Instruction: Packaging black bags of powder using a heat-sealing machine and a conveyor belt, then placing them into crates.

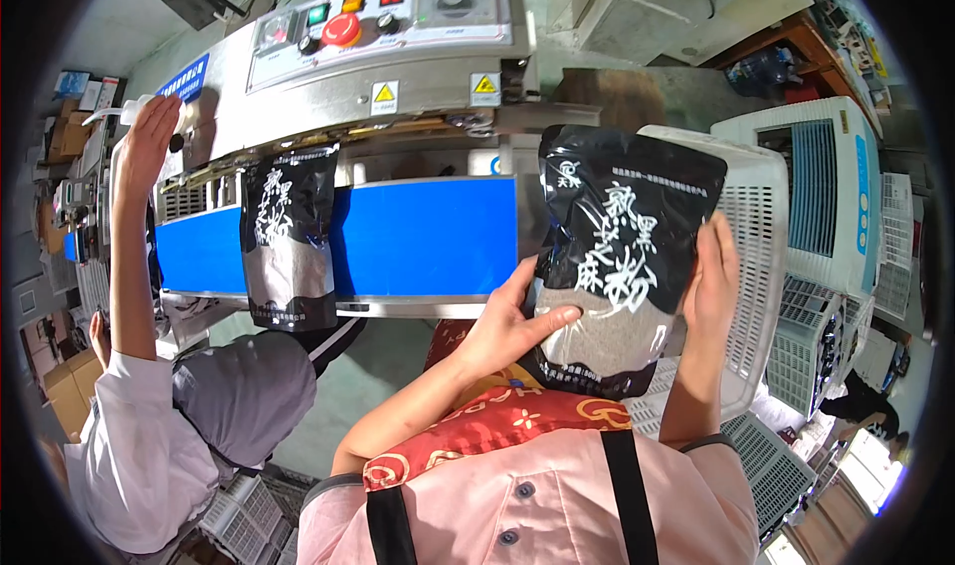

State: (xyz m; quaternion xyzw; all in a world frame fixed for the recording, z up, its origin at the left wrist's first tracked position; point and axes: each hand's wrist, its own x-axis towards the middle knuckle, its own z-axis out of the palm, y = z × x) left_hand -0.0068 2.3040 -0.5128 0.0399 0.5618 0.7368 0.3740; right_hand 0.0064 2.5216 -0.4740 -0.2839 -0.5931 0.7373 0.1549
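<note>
A black pouch of grey powder (pixel 604 341), with a clear lower window and white characters, is held upright between both hands in front of my chest. My left hand (pixel 515 315) grips its left side, thumb across the window. On its right edge lies my right hand (pixel 712 278), fingers against the film. A similar black pouch (pixel 289 244) rests to the left on the blue conveyor belt (pixel 429 240). Along the far side of the belt runs a metal sealing machine (pixel 313 95) with a red stop button, knobs and lit switches.
A white plastic crate (pixel 753 281) stands close by my right arm, with more crates (pixel 802 341) and an air cooler (pixel 813 184) beyond. At the left, a co-worker in a white shirt (pixel 134 460) has an arm raised at the machine's end.
</note>
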